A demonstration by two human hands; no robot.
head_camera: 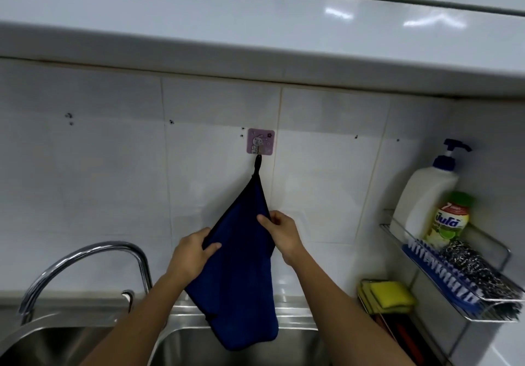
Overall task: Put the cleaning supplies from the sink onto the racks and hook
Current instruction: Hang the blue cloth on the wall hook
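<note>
A dark blue cloth [241,277] hangs by its loop from the purple stick-on hook [260,141] on the tiled wall, above the steel sink [241,345]. My left hand [194,255] pinches the cloth's left edge. My right hand [279,233] pinches its right edge a little higher. On the right, the wire rack [443,289] holds a white pump bottle [426,192], a green-capped dish soap bottle [450,220], a blue brush [437,274] and a steel scourer [471,269]. Yellow sponges [390,294] lie in a lower rack.
A curved chrome faucet [85,255] arches over the left sink basin [51,345]. A white cabinet underside [255,24] overhangs the wall. Small screw holes dot the tiles.
</note>
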